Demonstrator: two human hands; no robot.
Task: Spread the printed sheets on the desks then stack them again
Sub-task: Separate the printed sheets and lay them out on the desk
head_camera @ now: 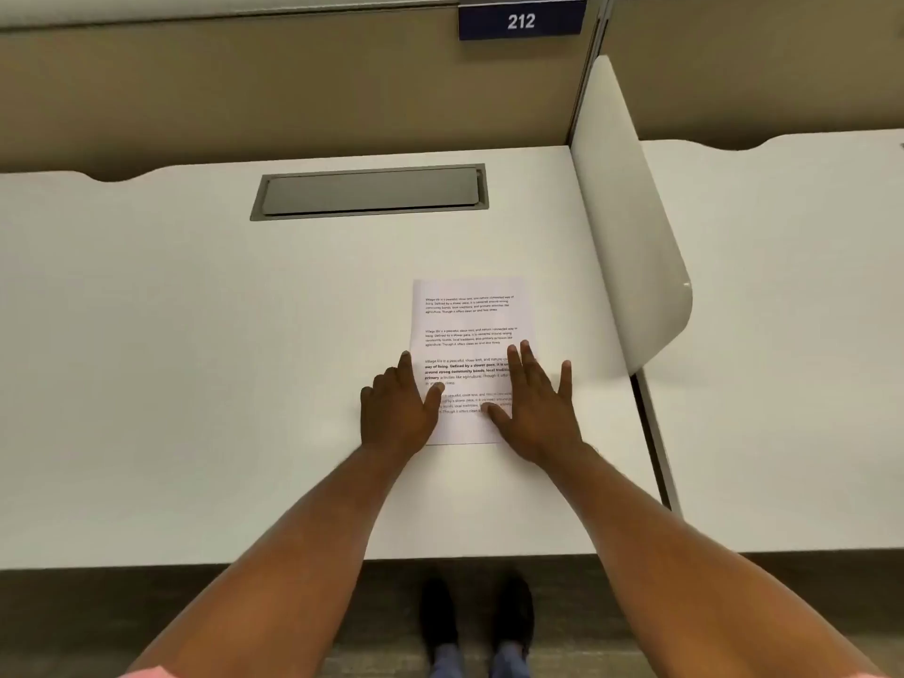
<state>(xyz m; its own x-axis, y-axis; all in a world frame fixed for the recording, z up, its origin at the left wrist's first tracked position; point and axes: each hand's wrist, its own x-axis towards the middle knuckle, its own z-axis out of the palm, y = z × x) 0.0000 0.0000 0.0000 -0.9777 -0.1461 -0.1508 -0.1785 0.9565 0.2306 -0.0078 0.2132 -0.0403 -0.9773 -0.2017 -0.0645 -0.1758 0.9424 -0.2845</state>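
Observation:
White printed sheets (pixel 467 325) lie in a neat pile on the white desk (pixel 195 359), right of its middle, with black text paragraphs facing up. I cannot tell how many sheets the pile holds. My left hand (pixel 398 411) lies flat at the pile's lower left edge, thumb resting on the paper. My right hand (pixel 535 403) lies flat on the lower right part, fingers spread across the paper and the desk. Neither hand grips anything.
A grey cable hatch (pixel 372 192) is set into the desk at the back. A white divider panel (pixel 626 212) stands at the right edge, with a second desk (pixel 782 335) beyond it. A blue sign reading 212 (pixel 521 21) hangs on the back partition.

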